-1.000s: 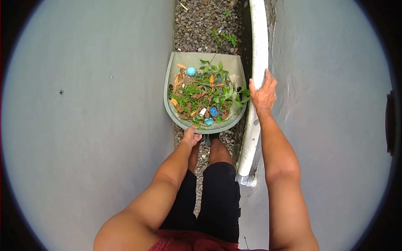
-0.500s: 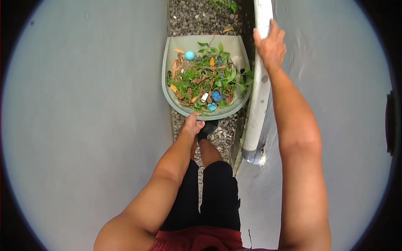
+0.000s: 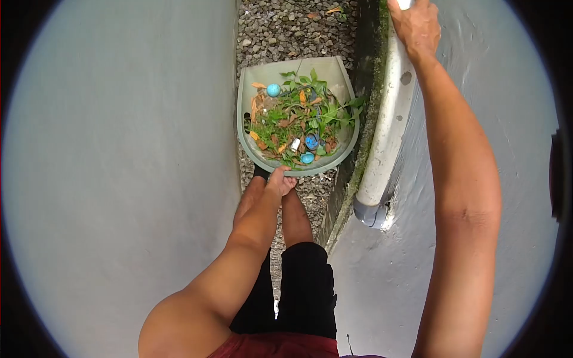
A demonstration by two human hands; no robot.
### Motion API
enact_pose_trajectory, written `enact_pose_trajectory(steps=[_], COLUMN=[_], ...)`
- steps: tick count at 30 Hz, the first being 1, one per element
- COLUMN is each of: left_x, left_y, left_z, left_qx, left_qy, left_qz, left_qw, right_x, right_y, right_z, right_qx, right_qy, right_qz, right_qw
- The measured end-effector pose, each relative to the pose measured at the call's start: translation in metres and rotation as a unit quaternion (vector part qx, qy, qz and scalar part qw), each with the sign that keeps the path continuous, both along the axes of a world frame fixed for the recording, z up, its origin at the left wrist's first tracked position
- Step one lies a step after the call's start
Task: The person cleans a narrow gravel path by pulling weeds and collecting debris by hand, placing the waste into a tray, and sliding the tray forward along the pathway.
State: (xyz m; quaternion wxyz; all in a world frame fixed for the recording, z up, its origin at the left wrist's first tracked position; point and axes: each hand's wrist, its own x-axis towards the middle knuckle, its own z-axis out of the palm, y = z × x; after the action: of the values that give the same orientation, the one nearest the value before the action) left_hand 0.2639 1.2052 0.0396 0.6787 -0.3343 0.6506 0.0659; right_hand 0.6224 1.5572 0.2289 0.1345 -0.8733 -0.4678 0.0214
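Note:
My left hand [image 3: 280, 181] is closed on the near rounded rim of a pale green plastic scoop-shaped tub [image 3: 286, 67]. In the tub lie green weeds [image 3: 328, 113], dry brown leaves, a round light-blue ball-like piece [image 3: 273, 90], a small white piece [image 3: 295, 144] and blue round pieces [image 3: 311, 142] near the front. Higher up on the right, my right hand [image 3: 419, 30] is wrapped round a white pipe [image 3: 382, 158]; its fingertips are partly cut off by the top edge of the view.
Grey gravel [image 3: 292, 36] covers the narrow strip between a smooth grey wall [image 3: 131, 149] on the left and a mossy ledge [image 3: 371, 119] on the right. The pipe ends in a grey elbow [image 3: 370, 213] at another grey wall. My legs stand in the strip behind the tub.
My right hand has moved further up the pipe. The tub sits slightly lower in the view, still in my left hand, and my legs have shifted as in a step.

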Motion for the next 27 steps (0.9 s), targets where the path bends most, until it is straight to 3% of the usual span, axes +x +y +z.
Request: enact_pose_trajectory(steps=[6,10,21,24,25,27], left_x=[0.006,-0.018,0.009,0.012,0.011,0.016], left_y=[0.007,0.007,0.104,0.144,0.155,0.196], left_z=[-0.005,-0.044,0.049,0.035,0.024,0.020], left_qx=[0.048,0.063,0.177,0.252,0.322,0.330], left_qy=[0.099,0.145,0.065,-0.006,-0.010,-0.008], left_qz=[-0.113,-0.187,-0.378,-0.471,-0.558,-0.633], left_qw=[0.987,0.970,0.906,0.845,0.765,0.701], right_x=[0.017,0.028,0.019,0.021,0.021,0.021], right_y=[-0.031,-0.046,-0.030,-0.023,-0.023,-0.021], right_z=[-0.030,-0.050,-0.030,-0.021,-0.021,-0.019], right_qx=[-0.011,-0.029,-0.143,-0.192,-0.196,-0.209], right_qy=[0.015,0.015,0.020,0.038,0.043,0.052], right_qz=[0.030,0.013,-0.031,-0.045,-0.047,-0.051], right_qw=[0.999,0.999,0.989,0.980,0.979,0.975])
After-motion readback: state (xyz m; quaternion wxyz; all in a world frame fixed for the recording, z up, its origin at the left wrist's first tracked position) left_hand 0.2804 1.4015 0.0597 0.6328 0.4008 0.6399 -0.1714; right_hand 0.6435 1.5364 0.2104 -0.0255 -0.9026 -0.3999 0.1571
